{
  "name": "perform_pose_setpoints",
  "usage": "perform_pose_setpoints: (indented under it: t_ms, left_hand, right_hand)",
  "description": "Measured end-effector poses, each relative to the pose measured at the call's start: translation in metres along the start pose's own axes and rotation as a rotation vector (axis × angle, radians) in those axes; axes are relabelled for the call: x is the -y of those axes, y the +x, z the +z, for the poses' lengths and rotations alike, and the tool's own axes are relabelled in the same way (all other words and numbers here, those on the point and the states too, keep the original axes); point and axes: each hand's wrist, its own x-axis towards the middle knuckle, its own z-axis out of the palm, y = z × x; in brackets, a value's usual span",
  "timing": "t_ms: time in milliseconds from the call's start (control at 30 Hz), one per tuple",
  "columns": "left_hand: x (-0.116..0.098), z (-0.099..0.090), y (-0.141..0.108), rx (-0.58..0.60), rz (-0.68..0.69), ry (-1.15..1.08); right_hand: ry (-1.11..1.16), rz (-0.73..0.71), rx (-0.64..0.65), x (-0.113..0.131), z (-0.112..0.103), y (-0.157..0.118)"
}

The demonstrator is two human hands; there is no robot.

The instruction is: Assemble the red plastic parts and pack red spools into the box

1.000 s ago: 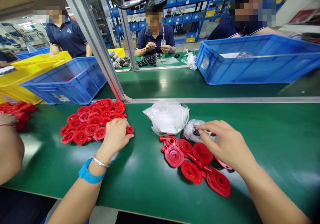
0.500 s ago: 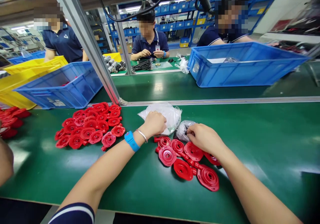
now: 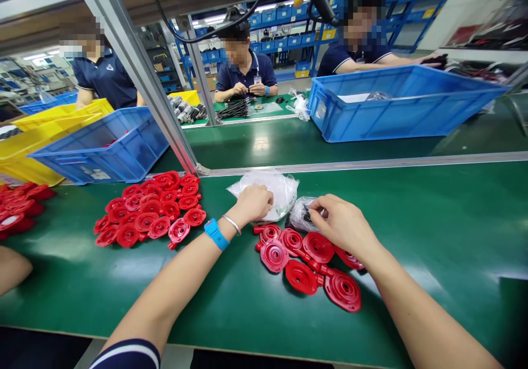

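My left hand [image 3: 254, 203] rests with curled fingers at a clear plastic bag of white parts [image 3: 278, 187]; its fingertips are at the bag's contents and what they pinch is hidden. My right hand [image 3: 344, 223] is at a smaller clear bag of black parts [image 3: 300, 214], its thumb and forefinger pinched together at the bag's mouth. Anything between those fingertips is too small to name. Just in front of both bags lie several red round plastic housings [image 3: 303, 276] with short side spouts, face up, showing ringed hollows.
A larger group of red housings [image 3: 150, 207] lies on the green table [image 3: 445, 220] to the left, with more at the far left edge beside another person's arm [image 3: 12, 270]. Blue bins [image 3: 396, 110] stand beyond the metal rail [image 3: 371, 164]. A metal post [image 3: 140, 72] rises at left. Co-workers sit opposite.
My right hand has lifted slightly from the bag of black parts, its fingers more closely pinched. My left hand stays at the white parts. The view has shifted a little.
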Motion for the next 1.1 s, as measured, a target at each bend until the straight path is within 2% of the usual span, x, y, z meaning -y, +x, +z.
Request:
perform_pose_setpoints:
  t_ms: [200, 300, 367, 433, 500, 533, 600, 733, 967, 1100]
  left_hand:
    - [0.003, -0.007, -0.002, -0.100, -0.075, -0.204]
    - [0.000, -0.016, -0.017, -0.178, -0.147, -0.373]
    - [-0.009, -0.020, -0.036, -0.195, -0.182, -0.501]
    - [-0.021, -0.019, -0.061, -0.171, -0.221, -0.804]
    - [-0.034, -0.015, -0.086, -0.123, -0.306, -1.434]
    - [-0.040, -0.013, -0.097, -0.105, -0.346, -1.669]
    - [-0.048, -0.007, -0.112, -0.080, -0.390, -1.945]
    - [-0.054, 0.001, -0.120, -0.067, -0.349, -2.063]
    - [-0.053, 0.013, -0.123, -0.089, -0.275, -2.050]
    - [-0.056, 0.012, -0.124, -0.105, -0.286, -2.058]
  right_hand:
    - [0.084, -0.042, -0.094, 0.001, 0.001, -0.003]
    - [0.165, -0.105, -0.175, 0.006, -0.001, -0.006]
    - [0.269, -0.190, -0.234, 0.016, -0.004, -0.010]
    - [0.388, -0.308, -0.288, 0.031, -0.007, -0.016]
    - [0.491, -0.421, -0.318, 0.047, -0.008, -0.024]
    - [0.536, -0.467, -0.324, 0.056, -0.007, -0.029]
    - [0.598, -0.534, -0.320, 0.069, -0.004, -0.035]
    - [0.634, -0.583, -0.340, 0.081, 0.007, -0.041]
    - [0.636, -0.585, -0.361, 0.083, 0.012, -0.043]
    - [0.622, -0.592, -0.363, 0.084, 0.011, -0.045]
